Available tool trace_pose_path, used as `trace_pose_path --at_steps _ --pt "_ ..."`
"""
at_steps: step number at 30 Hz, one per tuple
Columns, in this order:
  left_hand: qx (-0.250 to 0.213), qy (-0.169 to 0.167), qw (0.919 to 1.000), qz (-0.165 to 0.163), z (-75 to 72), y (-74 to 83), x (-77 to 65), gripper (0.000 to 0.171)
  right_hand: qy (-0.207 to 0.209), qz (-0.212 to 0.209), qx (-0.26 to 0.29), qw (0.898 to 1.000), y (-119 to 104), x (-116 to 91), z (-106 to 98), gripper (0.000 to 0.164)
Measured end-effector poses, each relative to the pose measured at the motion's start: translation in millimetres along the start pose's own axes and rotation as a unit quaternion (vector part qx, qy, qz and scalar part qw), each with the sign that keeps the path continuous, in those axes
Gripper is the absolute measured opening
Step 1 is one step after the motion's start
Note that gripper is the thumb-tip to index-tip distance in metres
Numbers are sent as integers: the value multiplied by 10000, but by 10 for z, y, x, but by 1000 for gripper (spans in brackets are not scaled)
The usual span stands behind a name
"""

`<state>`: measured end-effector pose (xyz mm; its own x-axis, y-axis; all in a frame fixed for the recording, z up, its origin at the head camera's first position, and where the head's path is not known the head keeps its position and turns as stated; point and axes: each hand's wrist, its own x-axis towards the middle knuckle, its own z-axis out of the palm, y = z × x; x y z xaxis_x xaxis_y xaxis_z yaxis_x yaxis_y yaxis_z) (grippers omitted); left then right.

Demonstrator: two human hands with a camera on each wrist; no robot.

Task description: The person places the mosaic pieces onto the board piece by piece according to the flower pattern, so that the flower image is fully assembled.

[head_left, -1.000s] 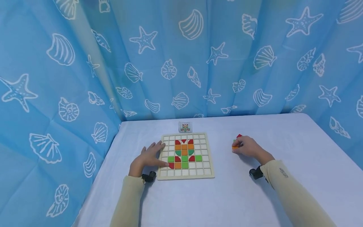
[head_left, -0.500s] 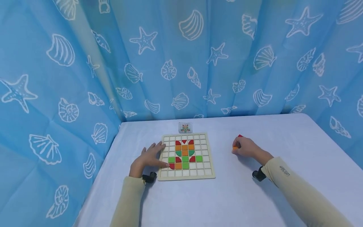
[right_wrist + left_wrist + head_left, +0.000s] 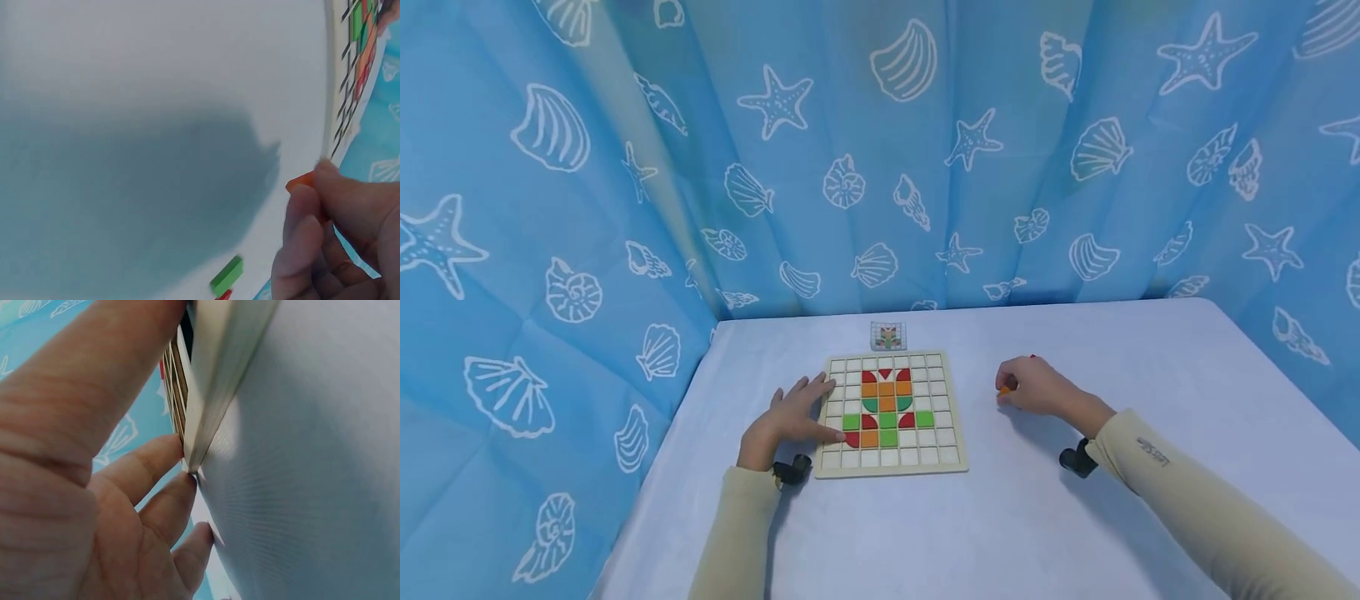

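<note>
Between thumb and fingertips my right hand (image 3: 1039,387) pinches a small orange tile (image 3: 301,182), held off the table to the right of the board. My left hand (image 3: 790,421) lies with spread fingers along the left edge of the wooden grid board (image 3: 895,472), its thumb over a red tile (image 3: 852,439) in the lower rows. Red, orange and green tiles fill several of the board's squares in a flower-like pattern; other squares are white. Close to my right hand, a green tile (image 3: 227,275) and part of a red tile (image 3: 224,294) lie on the table in the right wrist view.
A small card (image 3: 888,336) with a similar flower pattern on a grid stands behind the board. White cloth covers the table (image 3: 985,517). A blue curtain (image 3: 850,233) with shell and starfish prints hangs behind and at the left.
My right hand has picked up the orange tile from beside the loose tiles and moved slightly left, towards the board. The left hand stays at the board's edge.
</note>
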<state>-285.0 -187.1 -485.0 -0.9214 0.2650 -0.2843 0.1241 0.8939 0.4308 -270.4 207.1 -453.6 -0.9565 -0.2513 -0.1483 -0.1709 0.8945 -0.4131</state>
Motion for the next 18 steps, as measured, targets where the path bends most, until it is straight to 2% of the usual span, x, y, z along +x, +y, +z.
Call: trace_pose_path --at_steps 10,14,18 --pt "-54 -95 9999 -2 49 -25 -23 104 122 -59 632 9979 -378 1 171 8" --pt "-35 -13 10000 14 30 -15 -1 103 264 -166 909 9954 -500 38 220 18" --pt "9 -40 10000 6 -5 -14 4 103 155 -266 1207 9922 -608 70 290 26"
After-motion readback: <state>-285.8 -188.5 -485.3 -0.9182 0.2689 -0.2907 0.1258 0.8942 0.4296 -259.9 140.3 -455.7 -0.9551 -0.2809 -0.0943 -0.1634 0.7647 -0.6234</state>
